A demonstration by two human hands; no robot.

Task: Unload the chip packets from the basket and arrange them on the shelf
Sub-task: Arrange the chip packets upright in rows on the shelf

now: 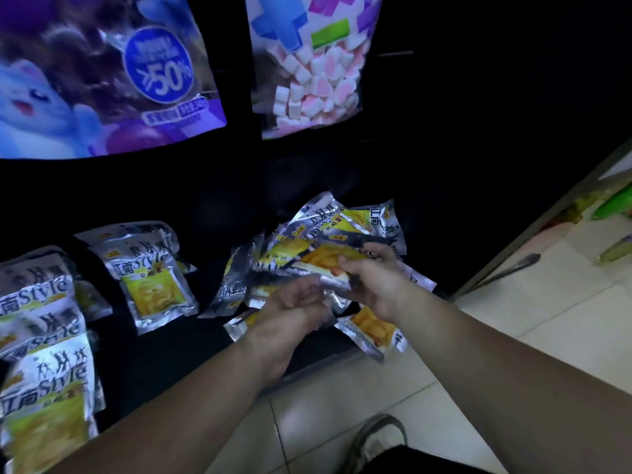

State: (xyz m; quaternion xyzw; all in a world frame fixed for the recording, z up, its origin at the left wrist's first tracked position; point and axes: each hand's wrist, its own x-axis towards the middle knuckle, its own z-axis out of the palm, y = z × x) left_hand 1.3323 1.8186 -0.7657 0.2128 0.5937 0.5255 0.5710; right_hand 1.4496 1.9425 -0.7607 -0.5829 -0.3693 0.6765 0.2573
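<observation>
Silver and yellow chip packets lie on a dark low shelf [164,340]. A loose heap of packets [342,230] fills the shelf's right part. My right hand [376,282] grips a packet [321,260] showing orange chips, at the front of the heap. My left hand [290,309] is just left of it, fingers curled on the silver edge of packets in the same bunch. Neat packets stand further left: one upright packet [150,282] in the middle and a row of packets [44,336] at the far left. No basket is in view.
Two large hanging snack bags are above: a purple one [102,70] and a marshmallow bag [311,63]. Pale floor tiles [342,405] run below the shelf's front edge. My shoe [379,439] is at the bottom. Another shelf unit with green items [612,203] is at the right.
</observation>
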